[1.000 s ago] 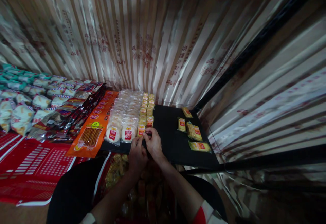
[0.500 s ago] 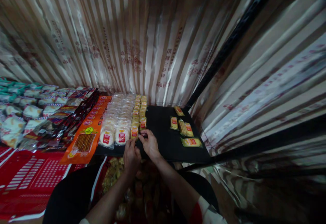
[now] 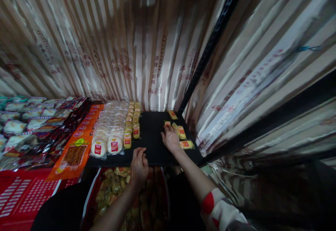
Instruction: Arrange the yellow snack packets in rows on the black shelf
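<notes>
My right hand reaches over the loose yellow snack packs on the right of the black shelf. Its fingers are stretched out and touch a small yellow pack with a red label, which they partly cover. Just right of it lie more wrapped packs, and one pack sits nearer the front edge. My left hand hovers at the shelf's front edge, fingers closed together with nothing visible in them. Beyond it, upright yellow packs stand in two rows beside round white wrapped crackers.
Under the shelf edge, a red basket between my legs holds many yellow packs. An orange snack bag, dark red packets and white bags fill the left. A black post and striped curtain close off the back.
My right hand has left the front of the yellow row and moved right to the loose packs. My left hand has drawn slightly back from the row. The view has shifted right.
</notes>
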Available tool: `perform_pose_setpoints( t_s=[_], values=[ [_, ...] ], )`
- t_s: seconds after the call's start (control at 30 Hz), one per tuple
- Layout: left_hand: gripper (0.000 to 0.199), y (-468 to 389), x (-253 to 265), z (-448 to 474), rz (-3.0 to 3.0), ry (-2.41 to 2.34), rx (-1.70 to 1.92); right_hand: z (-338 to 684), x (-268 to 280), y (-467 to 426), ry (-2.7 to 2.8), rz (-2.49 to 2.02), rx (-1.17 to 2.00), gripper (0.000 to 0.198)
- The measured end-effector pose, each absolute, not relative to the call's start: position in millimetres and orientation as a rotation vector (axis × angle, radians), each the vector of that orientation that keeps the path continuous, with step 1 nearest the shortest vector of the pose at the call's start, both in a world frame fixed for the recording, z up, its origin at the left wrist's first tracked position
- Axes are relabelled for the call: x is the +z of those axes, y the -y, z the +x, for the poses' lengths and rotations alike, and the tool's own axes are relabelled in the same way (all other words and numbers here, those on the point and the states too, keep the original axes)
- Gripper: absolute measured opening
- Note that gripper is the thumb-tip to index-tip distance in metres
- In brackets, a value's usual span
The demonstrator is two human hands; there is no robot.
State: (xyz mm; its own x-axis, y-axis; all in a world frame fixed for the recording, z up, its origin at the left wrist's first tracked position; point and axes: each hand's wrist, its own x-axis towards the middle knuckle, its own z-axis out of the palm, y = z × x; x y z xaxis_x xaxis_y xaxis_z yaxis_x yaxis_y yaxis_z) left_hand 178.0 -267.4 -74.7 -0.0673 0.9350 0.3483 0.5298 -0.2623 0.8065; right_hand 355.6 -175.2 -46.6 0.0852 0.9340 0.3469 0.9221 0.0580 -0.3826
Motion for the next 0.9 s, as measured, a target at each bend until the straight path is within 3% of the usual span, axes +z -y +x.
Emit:
perform_pose_setpoints(
  t_s=[0.17, 0.4, 0.53, 0.63, 0.9],
  values=[
    [0.036, 270, -72, 186, 1.762, -1.552, 1.251, 351, -42, 179, 1.987, -1.96, 0.009, 0.024],
    [0.037, 271, -64, 191, 1.727, -1.553, 1.192, 326, -26, 226, 2.142, -1.9, 0.093, 0.027],
    [0.038, 271, -63, 193, 1.701, -1.605, 1.106, 324, -24, 235, 1.959, -2.047, 0.153, 0.034],
    [0.04, 267, -61, 198, 1.646, -1.646, 1.037, 323, -26, 232, 1.874, -2.157, 0.317, 0.038],
    [0.042, 263, -62, 199, 1.496, -1.631, 0.964, 315, -32, 235, 1.736, -1.976, 0.771, 0.016]
  ],
)
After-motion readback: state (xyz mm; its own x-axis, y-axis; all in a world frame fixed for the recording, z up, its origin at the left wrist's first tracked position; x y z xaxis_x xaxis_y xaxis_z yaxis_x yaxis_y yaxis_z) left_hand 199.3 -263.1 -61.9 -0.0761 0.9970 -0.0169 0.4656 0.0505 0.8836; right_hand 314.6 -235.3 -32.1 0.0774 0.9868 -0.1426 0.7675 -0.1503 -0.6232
